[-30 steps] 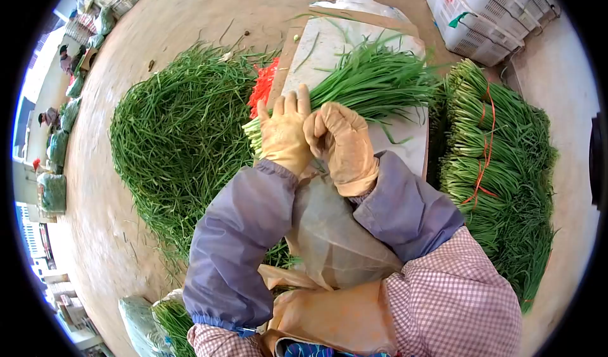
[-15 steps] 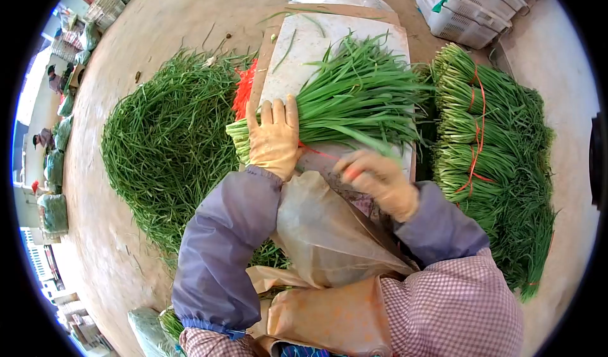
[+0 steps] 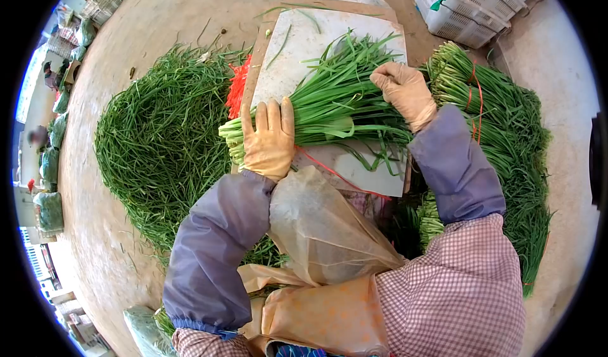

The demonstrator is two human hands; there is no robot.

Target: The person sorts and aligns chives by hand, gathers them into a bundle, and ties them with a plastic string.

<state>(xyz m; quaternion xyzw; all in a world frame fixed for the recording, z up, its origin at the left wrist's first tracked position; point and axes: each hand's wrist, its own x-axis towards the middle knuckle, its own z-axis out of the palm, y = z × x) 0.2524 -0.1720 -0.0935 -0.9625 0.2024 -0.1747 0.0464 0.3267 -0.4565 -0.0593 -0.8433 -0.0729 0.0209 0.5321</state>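
Observation:
A loose bundle of garlic chives (image 3: pixel 342 100) lies across a pale board (image 3: pixel 304 40), its cut stems pointing left and its leaves spread right. My gloved left hand (image 3: pixel 269 138) rests on the stem end, fingers straight and a little apart. From beside that hand a red tie (image 3: pixel 339 174) runs slack over the board's near edge. My right hand (image 3: pixel 405 94), also gloved, is over the leafy end with its fingers curled together. Whatever sits between those fingertips is hidden. Red ties (image 3: pixel 239 88) hang in a bunch at the board's left edge.
A big heap of loose green leaves (image 3: pixel 161 141) covers the floor on the left. Tied chive bundles (image 3: pixel 506 141) are stacked on the right. White plastic crates (image 3: pixel 465 15) stand at the back right. A translucent apron (image 3: pixel 329 230) covers my lap.
My right hand has moved up and right, from the red tie near the board's front to the leaves. The tie now lies slack. My left hand stays on the stems.

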